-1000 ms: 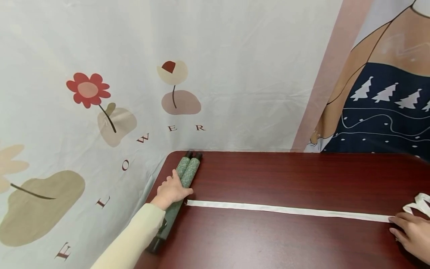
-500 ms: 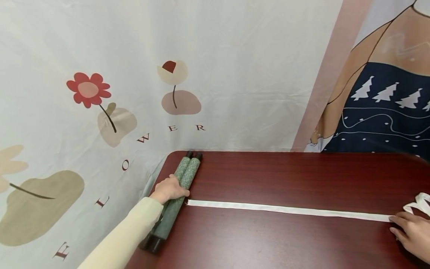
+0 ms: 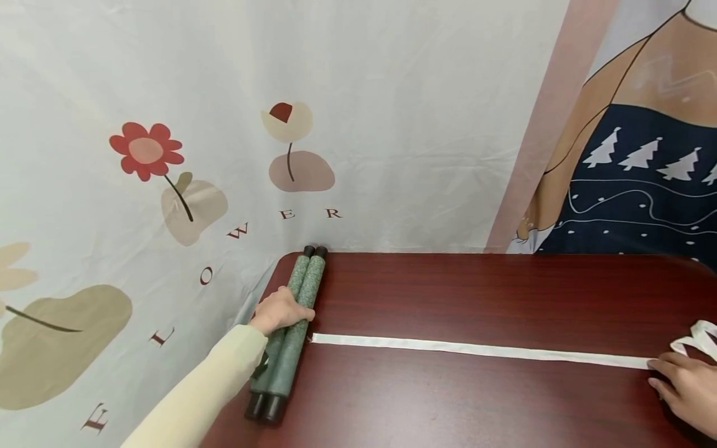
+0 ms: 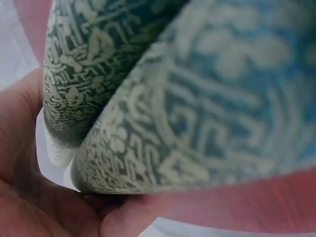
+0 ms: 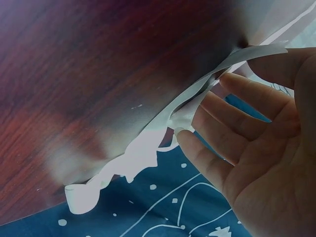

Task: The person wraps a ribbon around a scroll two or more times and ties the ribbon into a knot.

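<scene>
A rolled-up scroll (image 3: 291,351) lies at the table's left side as two parallel green rolls with black ends. Across both rolls my left hand (image 3: 280,310) grips it, thumb on the right side. The left wrist view shows the patterned rolls (image 4: 138,138) close up, with my fingers and thumb around them. A flat white ribbon (image 3: 476,348) stretches over the table from beside the scroll; whether it is fastened there I cannot tell. At the right edge, my right hand (image 3: 688,387) pinches the ribbon. Its loose part (image 5: 143,153) hangs in folds in the right wrist view.
The reddish-brown table (image 3: 504,298) meets a pale curtain (image 3: 403,124) with printed flowers at the back and left. A dark blue printed panel (image 3: 644,205) hangs at the right back. Loops of ribbon (image 3: 700,341) stand up behind my right hand.
The scroll has turned under my left hand: its near ends swung right and its far ends left. My left index finger has drawn in. The right hand and stretched ribbon stay put.
</scene>
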The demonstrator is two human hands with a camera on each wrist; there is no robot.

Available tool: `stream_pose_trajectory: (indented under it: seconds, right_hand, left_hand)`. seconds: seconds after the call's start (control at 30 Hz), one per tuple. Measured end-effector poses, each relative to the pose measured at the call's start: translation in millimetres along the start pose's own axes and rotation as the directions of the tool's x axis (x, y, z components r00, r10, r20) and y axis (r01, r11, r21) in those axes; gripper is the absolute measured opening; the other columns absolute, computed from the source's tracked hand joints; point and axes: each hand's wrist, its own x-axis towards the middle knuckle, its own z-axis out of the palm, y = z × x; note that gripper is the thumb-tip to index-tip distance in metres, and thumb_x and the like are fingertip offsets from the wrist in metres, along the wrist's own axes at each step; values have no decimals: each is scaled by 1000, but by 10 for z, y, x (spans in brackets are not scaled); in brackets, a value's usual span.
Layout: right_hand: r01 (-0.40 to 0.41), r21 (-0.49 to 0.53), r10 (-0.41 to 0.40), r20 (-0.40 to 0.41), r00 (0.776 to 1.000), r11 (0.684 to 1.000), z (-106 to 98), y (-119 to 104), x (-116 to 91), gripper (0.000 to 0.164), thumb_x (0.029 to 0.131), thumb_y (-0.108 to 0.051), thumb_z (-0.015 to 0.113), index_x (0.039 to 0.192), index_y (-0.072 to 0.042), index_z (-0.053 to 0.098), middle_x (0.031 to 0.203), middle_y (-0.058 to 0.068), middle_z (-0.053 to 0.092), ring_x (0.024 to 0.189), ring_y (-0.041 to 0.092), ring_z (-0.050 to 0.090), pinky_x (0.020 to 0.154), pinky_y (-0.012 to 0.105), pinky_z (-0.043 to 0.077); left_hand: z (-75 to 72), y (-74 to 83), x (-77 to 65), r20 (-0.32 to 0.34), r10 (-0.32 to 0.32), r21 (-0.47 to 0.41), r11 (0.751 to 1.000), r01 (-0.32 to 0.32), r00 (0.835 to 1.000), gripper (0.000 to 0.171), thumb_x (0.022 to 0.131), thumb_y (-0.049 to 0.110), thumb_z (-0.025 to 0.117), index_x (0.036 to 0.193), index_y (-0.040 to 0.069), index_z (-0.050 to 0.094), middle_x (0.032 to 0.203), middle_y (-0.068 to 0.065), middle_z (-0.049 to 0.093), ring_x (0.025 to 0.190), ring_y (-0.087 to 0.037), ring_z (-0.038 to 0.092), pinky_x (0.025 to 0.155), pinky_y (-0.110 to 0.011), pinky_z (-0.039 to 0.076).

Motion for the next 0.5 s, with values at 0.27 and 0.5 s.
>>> stream_pose_trajectory:
  seconds: [0.27,0.5]
  right_hand:
    - [-16,-26,16,15,1000,1000,-2,-3,5,53,96,-36,45,69,6,63,71,21,57,63,41,55,55,56,45]
    - [-5,-28,5,-8,1000,1000,7,-1,23,88,95,-62,12,67,4,62,68,19,56,60,40,55,51,55,44]
  left_hand:
    - [-243,91,-115,-50,9,-126,992,-16,999,48,62,49,71,72,11,45,64,-1,39,55,-20,41,45,-32,37]
    - [-328,306,-282,-92,28,-146,988,-42,995,73,59,55,71,102,1,46,87,-11,58,71,-25,54,58,-37,45]
